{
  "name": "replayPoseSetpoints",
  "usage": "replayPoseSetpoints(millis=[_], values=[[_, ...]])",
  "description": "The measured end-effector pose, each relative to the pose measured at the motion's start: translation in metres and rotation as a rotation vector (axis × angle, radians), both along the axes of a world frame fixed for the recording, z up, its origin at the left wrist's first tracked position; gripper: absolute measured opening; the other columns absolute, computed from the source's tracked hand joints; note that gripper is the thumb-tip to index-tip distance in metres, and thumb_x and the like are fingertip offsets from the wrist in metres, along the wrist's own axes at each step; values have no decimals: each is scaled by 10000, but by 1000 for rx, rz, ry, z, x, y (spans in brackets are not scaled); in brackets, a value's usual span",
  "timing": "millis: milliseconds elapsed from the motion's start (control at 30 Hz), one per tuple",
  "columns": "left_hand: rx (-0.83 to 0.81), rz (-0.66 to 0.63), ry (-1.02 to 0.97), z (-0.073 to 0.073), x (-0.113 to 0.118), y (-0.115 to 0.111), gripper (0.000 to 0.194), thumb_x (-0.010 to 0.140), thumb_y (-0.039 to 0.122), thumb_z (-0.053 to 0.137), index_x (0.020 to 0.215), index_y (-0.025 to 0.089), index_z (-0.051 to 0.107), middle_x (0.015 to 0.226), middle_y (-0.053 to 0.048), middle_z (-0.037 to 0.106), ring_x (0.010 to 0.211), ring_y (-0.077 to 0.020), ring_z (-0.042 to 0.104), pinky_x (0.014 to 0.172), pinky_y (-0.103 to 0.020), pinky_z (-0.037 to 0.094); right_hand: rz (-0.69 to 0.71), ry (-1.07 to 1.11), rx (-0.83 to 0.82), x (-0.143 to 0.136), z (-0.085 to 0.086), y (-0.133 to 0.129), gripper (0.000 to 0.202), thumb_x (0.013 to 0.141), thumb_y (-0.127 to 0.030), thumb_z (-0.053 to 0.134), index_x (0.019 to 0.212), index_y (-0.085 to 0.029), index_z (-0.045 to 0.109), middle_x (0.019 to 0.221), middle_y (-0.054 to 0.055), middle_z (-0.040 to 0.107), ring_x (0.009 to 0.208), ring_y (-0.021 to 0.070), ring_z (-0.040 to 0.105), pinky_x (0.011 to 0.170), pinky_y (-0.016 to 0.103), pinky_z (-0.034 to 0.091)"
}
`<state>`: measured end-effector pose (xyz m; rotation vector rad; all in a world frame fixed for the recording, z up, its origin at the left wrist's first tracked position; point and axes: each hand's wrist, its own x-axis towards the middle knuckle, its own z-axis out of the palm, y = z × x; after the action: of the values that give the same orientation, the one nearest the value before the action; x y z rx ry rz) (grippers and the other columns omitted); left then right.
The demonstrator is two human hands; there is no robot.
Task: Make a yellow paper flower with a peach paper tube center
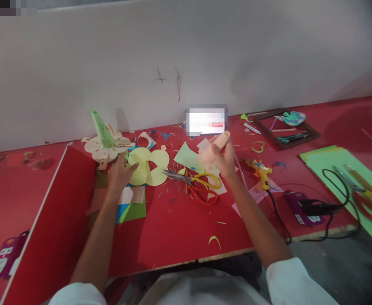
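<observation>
My right hand (226, 163) is closed around a rolled peach paper cone (216, 147), held up over the table. Lower down, my left hand (122, 171) has its fingers apart at the left edge of a pale yellow petal-shaped paper cutout (159, 163); whether it touches the paper I cannot tell. Just behind that hand stands a green paper cone (103, 131) on a cream paper flower (92, 146). Between my hands lie scissors (187, 180) with one yellow and one red handle, blades pointing left. Behind them is a light green paper piece (186, 156).
A red divider (52, 212) stands left. Coloured sheets (138, 207) lie by my left forearm. At right are a yellow glue gun (262, 171), its black cord, a purple power box (300, 207), green sheets (322, 159) with more scissors, and a dark frame (281, 144) holding tools.
</observation>
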<state>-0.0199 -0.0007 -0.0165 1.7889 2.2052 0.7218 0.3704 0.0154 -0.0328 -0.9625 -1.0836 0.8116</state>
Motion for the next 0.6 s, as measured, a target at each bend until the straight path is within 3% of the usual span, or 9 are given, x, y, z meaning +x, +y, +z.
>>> replayPoseSetpoints(millis=[100,267,333,400,467,500,600], values=[[-2,-100,-157,-17,-8,-3,660,856,478,660,1449,189,616,1134,-102,753,979,-270,693,897,-371,530,46,-178,-53,5,-16,13,388,908,-542,746,1138,-245,649,1106,59,718,986,225,687,950,385,574],[25,-376,-192,-19,-15,-5,471,919,432,561,1275,182,740,1333,-105,742,1215,-280,676,997,-357,535,25,-445,-2,16,-20,-6,574,941,-521,711,1410,-253,516,1457,140,613,1346,289,604,1135,494,506],[20,-419,-104,-16,-19,-8,485,933,399,537,1335,196,718,1354,-106,739,1257,-300,666,1044,-401,533,-75,-539,31,20,-15,-26,523,976,-491,677,1416,-256,517,1440,139,617,1335,289,603,1112,499,522],[42,-433,32,-12,-21,-12,501,959,370,508,1397,206,687,1350,-111,738,1273,-321,653,1091,-454,516,-161,-678,35,22,-11,-50,301,1024,-431,612,1254,-237,602,1213,120,695,1128,273,673,998,465,568],[93,-417,152,-9,-20,-16,481,995,362,487,1408,214,682,1330,-114,740,1274,-331,644,1122,-477,495,-54,-917,-4,19,-10,-74,139,1051,-343,556,1033,-236,644,972,83,705,938,261,684,886,428,577],[122,-398,186,-8,-19,-18,462,1011,362,478,1395,214,689,1320,-116,739,1270,-328,644,1125,-470,491,33,-1060,-25,17,-10,-85,112,1038,-301,568,998,-235,649,940,85,703,939,277,680,871,430,571],[166,-345,207,-4,-16,-22,424,1035,337,460,1368,213,691,1338,-114,719,1274,-301,649,1097,-414,507,196,-1368,-112,9,-9,-106,132,989,-203,620,1112,-221,664,1072,125,710,1047,320,673,916,458,553]])
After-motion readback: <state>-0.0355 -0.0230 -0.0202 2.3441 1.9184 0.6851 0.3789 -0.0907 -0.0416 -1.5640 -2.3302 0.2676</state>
